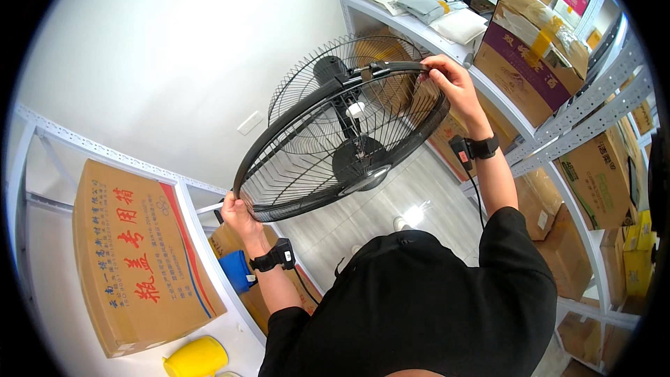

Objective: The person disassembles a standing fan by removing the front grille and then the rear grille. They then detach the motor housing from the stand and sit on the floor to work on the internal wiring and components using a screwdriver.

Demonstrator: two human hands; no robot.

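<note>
A black wire fan guard [359,157] with a thick rim and a round hub is held tilted in front of me. My left hand [243,216] grips its lower left rim, fingers curled round the edge. My right hand [455,91] is closed on the upper right rim. Behind it, a second wire cage [328,68] with a dark centre piece overlaps the first; whether they are joined, I cannot tell. A small white fitting [355,109] shows through the bars. Both my wrists wear black straps with small cabled devices.
Metal shelving [380,14] with flat parcels [433,7] and a taped carton [523,56] lines the right. At left, a large cardboard box [143,251] and a yellow object [195,356] sit on a shelf. Pale tiled floor [324,230] lies below, with a white wall [174,49] ahead.
</note>
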